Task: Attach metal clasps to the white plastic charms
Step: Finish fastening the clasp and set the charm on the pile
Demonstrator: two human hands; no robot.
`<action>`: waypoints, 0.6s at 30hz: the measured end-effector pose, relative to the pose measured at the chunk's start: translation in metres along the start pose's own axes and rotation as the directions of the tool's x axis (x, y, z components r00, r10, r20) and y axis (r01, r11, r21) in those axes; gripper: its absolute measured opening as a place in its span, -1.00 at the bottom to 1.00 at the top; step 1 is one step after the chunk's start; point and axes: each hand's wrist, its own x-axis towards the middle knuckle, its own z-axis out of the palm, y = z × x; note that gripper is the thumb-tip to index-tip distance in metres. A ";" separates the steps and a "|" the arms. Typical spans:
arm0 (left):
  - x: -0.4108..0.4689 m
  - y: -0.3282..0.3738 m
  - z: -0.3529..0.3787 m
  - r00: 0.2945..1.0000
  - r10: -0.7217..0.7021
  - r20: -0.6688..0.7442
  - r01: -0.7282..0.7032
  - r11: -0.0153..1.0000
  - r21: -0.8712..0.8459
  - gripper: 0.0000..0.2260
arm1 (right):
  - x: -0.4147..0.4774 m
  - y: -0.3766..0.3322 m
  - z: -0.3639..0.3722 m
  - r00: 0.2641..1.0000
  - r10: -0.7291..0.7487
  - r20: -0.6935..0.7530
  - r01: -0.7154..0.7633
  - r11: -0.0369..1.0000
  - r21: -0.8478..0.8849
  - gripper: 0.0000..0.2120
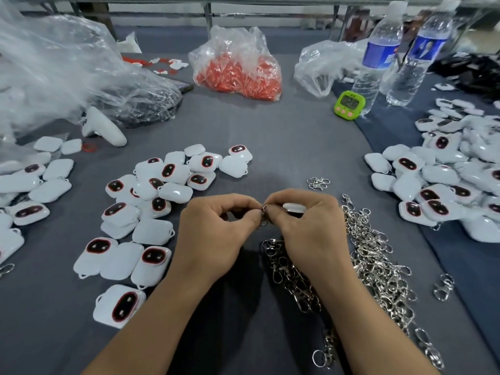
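Looking down through the head camera at a grey cloth-covered bench (284, 147), two bare hands meet just below the middle of the picture. The left hand (216, 234) and the right hand (305, 234) press thumb and forefinger tips onto a small silver metal clasp (264, 213), whose ring shows between them. Both grips are closed in a pinch on it. The right hand also tucks a rounded white plastic charm (293, 207) under its curled fingers, and only the charm's top edge shows, at one o'clock from the clasp. Whether the ring has passed through the charm's loop cannot be told.

A heap of loose silver clasps (373, 255) lies at four o'clock from the hands. Scattered white charms with dark red-rimmed faces (162, 185) lie at ten o'clock, and a larger pile of charms (446, 180) lies at two o'clock. A clear bag of red parts (238, 71) sits at twelve o'clock. A green digital timer (349, 105) sits at one o'clock beside two clear water bottles (378, 58).

The charm looks light, hard and glossy, so probably slippery. It seems best held by its flat sides, leaving the small corner loop free. The clasp looks stiff and tiny, and is best taken at its ring with the fingertips.
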 end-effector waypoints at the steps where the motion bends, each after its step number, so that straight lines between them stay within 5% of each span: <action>1: 0.000 0.001 -0.001 1.000 0.013 0.001 -0.013 1.000 0.005 -0.89 | 0.000 0.000 0.000 1.000 0.000 0.015 0.000 1.000 -0.002 -0.80; 14: 0.003 0.000 -0.008 0.990 0.015 0.139 -0.009 0.999 -0.048 -0.89 | 0.006 0.000 -0.010 0.979 -0.011 0.204 -0.009 0.995 0.098 -0.84; 18: 0.002 0.003 -0.003 0.999 0.006 0.047 -0.003 0.999 -0.053 -0.92 | 0.005 -0.001 -0.007 0.978 -0.047 0.201 0.020 0.991 0.133 -0.85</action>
